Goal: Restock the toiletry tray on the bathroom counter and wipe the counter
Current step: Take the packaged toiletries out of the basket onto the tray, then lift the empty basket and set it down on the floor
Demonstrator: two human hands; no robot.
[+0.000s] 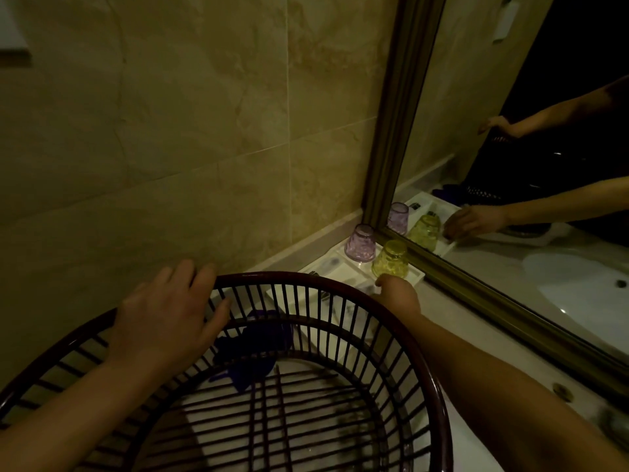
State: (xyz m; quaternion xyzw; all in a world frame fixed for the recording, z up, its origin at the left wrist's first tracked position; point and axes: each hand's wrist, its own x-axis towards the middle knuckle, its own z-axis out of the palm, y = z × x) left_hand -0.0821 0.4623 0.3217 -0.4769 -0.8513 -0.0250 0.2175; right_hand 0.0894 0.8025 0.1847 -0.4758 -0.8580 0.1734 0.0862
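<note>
A: Where are we with the job?

B: We're at the tray point(413, 276) in the corner, by the mirror point(510, 206). A purple cup point(360, 242) and a yellow cup point(390, 258) stand upside down on it.

A: What are our hands doing?

B: Our left hand point(166, 315) lies open and flat on the rim of the basket point(432, 386), not squeezing it. Our right hand point(396, 292) reaches past the basket to the tray, just beside the yellow cup. We can't tell if it is open or holding something small.

A: Is the basket full?

B: No. It looks nearly bare. A blue cloth point(252, 349) shows through the bars, but we can't tell if it is inside or behind.

A: So what's left?

B: We think the tray is nearly filled. The counter point(452, 301) is not wiped yet, since the cloth is not in our hands.
</note>
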